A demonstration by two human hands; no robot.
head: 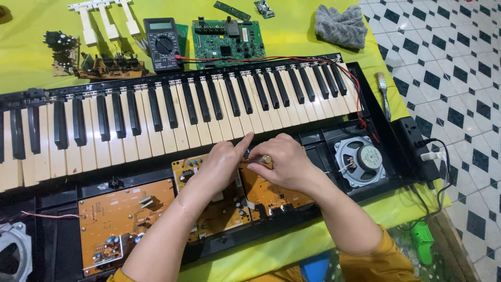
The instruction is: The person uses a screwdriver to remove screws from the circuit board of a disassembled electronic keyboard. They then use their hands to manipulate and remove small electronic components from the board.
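Observation:
An opened electronic keyboard (172, 112) lies on a yellow-green cloth, its black and white keys exposed and brown circuit boards (122, 211) bare in the black case below them. My left hand (222, 162) rests over the middle board, index finger stretched up to the front edge of the white keys. My right hand (287, 159) is closed around a small tool with a brass-coloured handle end (266, 159), held sideways between both hands. What the tool's tip touches is hidden by my fingers.
A round speaker (360, 161) sits in the case at right, another at the bottom left corner (11, 250). A multimeter (163, 44) with red and black leads, a green circuit board (228, 39), loose white keys (107, 21), a grey rag (341, 25), a brush (383, 91) and a power strip (417, 141) lie around.

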